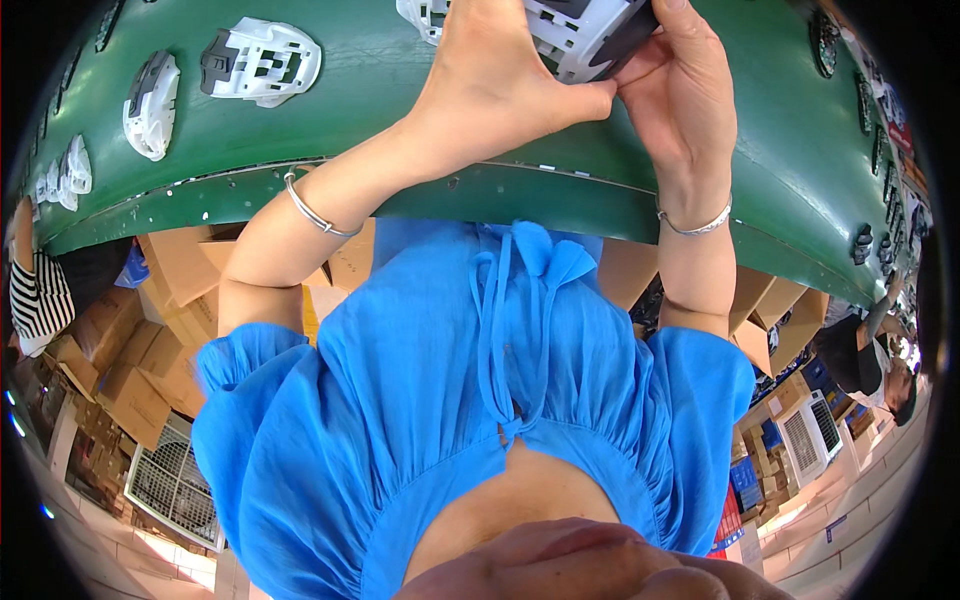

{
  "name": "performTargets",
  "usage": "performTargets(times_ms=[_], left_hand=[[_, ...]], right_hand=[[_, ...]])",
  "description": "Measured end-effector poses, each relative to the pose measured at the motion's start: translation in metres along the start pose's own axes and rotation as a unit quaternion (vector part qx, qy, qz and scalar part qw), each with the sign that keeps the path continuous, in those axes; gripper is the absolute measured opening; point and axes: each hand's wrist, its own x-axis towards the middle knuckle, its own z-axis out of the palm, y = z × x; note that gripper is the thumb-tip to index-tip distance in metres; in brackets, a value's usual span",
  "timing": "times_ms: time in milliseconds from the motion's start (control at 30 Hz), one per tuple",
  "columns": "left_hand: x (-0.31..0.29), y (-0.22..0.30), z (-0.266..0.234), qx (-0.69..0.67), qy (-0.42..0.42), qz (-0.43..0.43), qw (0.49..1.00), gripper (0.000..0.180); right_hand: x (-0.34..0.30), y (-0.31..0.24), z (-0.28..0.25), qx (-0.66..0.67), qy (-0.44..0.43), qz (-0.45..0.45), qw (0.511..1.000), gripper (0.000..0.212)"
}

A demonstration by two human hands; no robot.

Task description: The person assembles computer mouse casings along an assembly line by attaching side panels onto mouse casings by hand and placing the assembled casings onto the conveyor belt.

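Between my hands, at the far edge of the view, is a slotted white plastic shell (560, 32) with a dark curved piece on its right side. My left hand (505, 80) grips it from the left, thumb stretched along its near edge; the other fingers run out of the picture. From the right, my right hand (685, 85) holds the dark side with curled fingers. Another white shell (422, 18) lies partly hidden beyond my left hand. To the left on the green table rest a slotted white shell with a dark end (268, 62) and a similar one tilted on its side (152, 105).
Several white shells (72, 175) line the green table's (380, 110) far left. Dark parts (825, 45) lie along the right. Below the table stand cardboard boxes (135, 400). Another person in a striped sleeve (40, 300) works at left, and a person in dark clothing (850, 355) at right.
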Motion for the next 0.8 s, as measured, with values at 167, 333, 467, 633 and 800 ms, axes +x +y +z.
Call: performTargets(times_ms=[167, 333, 467, 633, 800], left_hand=[[0.006, -0.007, -0.007, -0.036, 0.000, 0.026, 0.999, 0.093], [0.003, -0.004, -0.009, 0.027, -0.003, 0.045, 0.999, 0.091], [-0.001, -0.002, -0.009, 0.015, 0.006, 0.001, 1.000, 0.086], [0.009, 0.003, -0.011, 0.063, 0.050, 0.057, 0.995, 0.081], [0.007, -0.005, -0.010, 0.122, 0.112, 0.145, 0.975, 0.085]], right_hand=[[-0.001, -0.001, 0.010, 0.018, -0.025, -0.031, 0.999, 0.019], [0.003, 0.004, -0.003, -0.004, -0.025, -0.028, 0.999, 0.018], [0.004, 0.007, 0.007, 0.008, -0.022, -0.028, 0.999, 0.019], [0.012, 0.006, 0.010, -0.011, -0.079, -0.048, 0.996, 0.025], [0.009, 0.020, 0.018, 0.046, -0.037, -0.085, 0.995, 0.031]])
